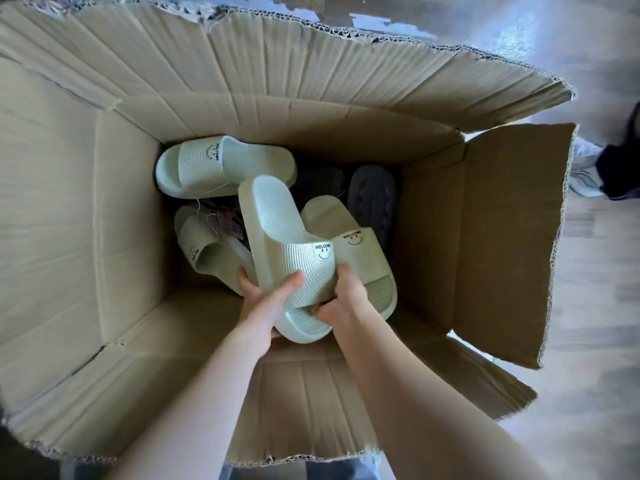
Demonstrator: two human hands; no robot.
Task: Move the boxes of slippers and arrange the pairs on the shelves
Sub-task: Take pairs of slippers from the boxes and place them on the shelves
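While left hand [259,308] and right hand [347,299] grip pale green slipper [273,230], toe nearest, heel pointing away, inside cardboard box [104,209].

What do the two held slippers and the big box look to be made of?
The held slippers: probably moulded foam or soft rubbery plastic; matte pale green, thick one-piece sole, ribbed strap, no visible seams. The box: brown corrugated cardboard, matte; fluting shows on the torn flap edges.

A pale wood-plank floor [595,306] is carrying a big open cardboard box [86,202], flaps splaying outward; a white shoe [585,157] is standing beside it.
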